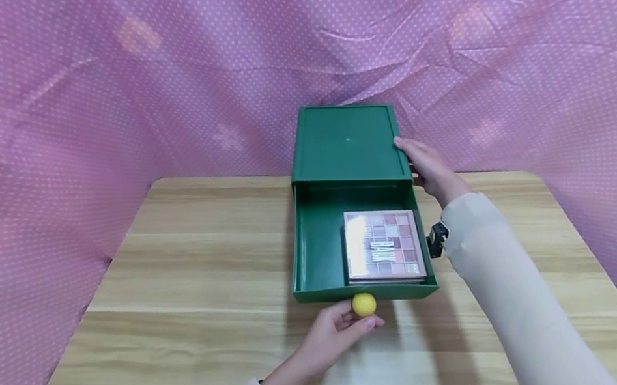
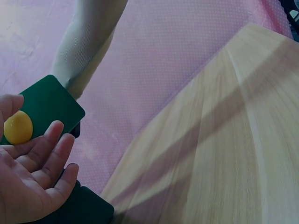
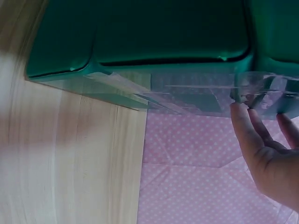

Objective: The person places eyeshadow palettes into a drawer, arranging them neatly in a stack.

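Observation:
A green drawer [image 1: 320, 243] stands pulled out of a green cabinet [image 1: 347, 141]. Inside it, on the right, lies what looks like an eyeshadow palette [image 1: 383, 244], with a grid of pinkish squares under a shiny cover. On the drawer's front is a round yellow knob [image 1: 364, 304]. My left hand [image 1: 334, 333] is at this knob, thumb and forefinger on either side; its other fingers [image 2: 53, 158] extend loosely in the left wrist view. My right hand [image 1: 429, 165] rests its fingertips against the cabinet's right side, on a clear, tape-like strip [image 3: 196, 91].
The cabinet stands near the back edge of a wooden table [image 1: 196, 280]. Pink dotted cloth [image 1: 220, 67] hangs behind and at both sides. A small black device [image 1: 437, 240] is at my right wrist, close to the drawer's side. Another green drawer front [image 2: 88, 205] shows lower down.

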Available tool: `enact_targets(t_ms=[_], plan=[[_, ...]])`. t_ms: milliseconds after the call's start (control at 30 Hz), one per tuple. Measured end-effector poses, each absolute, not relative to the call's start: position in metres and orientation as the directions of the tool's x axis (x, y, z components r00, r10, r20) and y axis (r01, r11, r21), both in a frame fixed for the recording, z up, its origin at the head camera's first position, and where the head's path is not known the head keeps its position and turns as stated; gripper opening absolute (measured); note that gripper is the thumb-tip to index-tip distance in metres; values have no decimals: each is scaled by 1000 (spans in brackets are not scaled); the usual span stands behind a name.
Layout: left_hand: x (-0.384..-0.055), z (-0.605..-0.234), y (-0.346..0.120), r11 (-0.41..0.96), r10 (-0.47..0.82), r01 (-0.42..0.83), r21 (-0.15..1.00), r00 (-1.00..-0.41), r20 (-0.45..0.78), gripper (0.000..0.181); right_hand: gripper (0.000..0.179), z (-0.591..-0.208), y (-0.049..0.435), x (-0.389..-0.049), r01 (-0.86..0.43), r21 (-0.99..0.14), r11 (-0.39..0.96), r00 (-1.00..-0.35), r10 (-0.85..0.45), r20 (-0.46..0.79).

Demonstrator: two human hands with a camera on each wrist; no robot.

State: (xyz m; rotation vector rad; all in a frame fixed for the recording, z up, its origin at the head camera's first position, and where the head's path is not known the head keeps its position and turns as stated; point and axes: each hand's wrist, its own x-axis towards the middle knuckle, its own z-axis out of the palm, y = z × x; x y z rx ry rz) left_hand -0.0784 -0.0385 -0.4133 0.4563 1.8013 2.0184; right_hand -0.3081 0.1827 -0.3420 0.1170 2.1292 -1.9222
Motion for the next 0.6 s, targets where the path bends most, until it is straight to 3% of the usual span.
enact_targets(t_ms=[233, 600], plan=[[-80, -413, -37, -89, 478, -59, 994, -878, -9, 25, 63, -335, 181, -309, 236, -967, 97, -965, -97, -245], [-84, -380, -37, -49, 453, -21, 999, -892, 4, 22, 65, -329, 180, -309, 245, -967, 70, -963, -95, -251]])
